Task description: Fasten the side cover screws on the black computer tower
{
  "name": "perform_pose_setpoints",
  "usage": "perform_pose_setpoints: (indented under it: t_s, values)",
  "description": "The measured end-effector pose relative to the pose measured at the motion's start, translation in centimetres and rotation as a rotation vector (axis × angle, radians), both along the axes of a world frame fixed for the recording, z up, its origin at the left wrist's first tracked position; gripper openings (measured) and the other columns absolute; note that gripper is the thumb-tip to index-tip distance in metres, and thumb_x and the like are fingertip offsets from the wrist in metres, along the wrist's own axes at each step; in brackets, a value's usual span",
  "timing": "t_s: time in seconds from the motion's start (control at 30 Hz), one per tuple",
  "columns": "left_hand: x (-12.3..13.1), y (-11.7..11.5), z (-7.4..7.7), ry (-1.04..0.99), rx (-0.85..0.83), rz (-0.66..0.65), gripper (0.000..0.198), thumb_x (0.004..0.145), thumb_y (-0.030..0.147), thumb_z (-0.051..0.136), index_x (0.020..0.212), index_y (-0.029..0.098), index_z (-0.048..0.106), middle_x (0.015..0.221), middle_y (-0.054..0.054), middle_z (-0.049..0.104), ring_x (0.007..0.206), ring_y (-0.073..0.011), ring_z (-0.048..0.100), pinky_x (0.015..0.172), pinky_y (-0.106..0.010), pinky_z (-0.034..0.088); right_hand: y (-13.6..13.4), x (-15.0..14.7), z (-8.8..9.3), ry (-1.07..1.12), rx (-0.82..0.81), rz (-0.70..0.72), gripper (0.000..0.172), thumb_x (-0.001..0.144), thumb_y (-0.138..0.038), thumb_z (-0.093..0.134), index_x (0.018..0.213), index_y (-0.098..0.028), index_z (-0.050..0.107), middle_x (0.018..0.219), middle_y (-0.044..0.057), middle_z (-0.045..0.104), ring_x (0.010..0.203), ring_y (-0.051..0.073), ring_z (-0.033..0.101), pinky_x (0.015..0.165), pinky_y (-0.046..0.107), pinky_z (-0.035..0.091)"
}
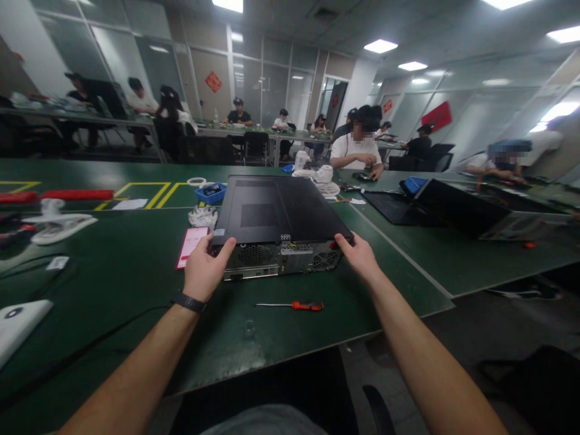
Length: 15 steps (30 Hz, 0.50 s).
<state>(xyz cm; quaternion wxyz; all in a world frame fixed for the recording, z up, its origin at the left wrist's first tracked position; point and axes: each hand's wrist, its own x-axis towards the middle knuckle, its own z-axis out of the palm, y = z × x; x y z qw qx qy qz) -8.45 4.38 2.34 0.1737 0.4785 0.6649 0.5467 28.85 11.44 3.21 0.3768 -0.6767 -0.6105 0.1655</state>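
Reaching forward, left hand [203, 267] and right hand [360, 257] clasp a computer case [281, 211], thumbs uppermost.

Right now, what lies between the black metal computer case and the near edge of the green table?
In the head view, a screwdriver with an orange-black handle lies there; nearer the table edge, a small transparent item.

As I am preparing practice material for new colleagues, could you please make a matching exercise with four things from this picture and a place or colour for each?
Things:
1. Screwdriver
2. Computer case
3. Wristband
4. Tabletop

Places or colours:
A. Green
B. Around the left wrist
C. Between the left hand and the right hand
D. Orange and black handle

Right pairs: 1-D, 2-C, 3-B, 4-A.
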Motion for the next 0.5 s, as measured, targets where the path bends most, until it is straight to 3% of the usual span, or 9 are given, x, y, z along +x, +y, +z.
perform_pose_setpoints:
  t_s: [0.2, 0.5]
  values:
    - [0.1, 0.4, 0.4, -0.025, 0.016, -0.02, 0.064, 0.08, 0.058, 0.073, 0.126, 0.014, 0.066, 0.116, -0.014, 0.074, 0.106, -0.0277, 0.07, 0.099, -0.042, 0.053, 0.4, -0.4, 0.0, 0.014, 0.007, -0.031, 0.066, 0.082, -0.08, 0.054, 0.111, -0.025, 0.073, 0.106, 0.011, 0.078, 0.101, 0.033, 0.07, 0.086, 0.041, 0.052]
    - [0.1, 1.1, -0.9, -0.082, 0.099, -0.076, 0.063, 0.082, 0.06, 0.071, 0.128, 0.017, 0.065, 0.122, -0.013, 0.073, 0.112, -0.0262, 0.069, 0.105, -0.042, 0.051, 0.3, -0.7, -0.5, 0.131, 0.03, -0.016, 0.068, 0.078, -0.083, 0.058, 0.107, -0.023, 0.073, 0.106, 0.012, 0.078, 0.1, 0.031, 0.071, 0.09, 0.044, 0.054]
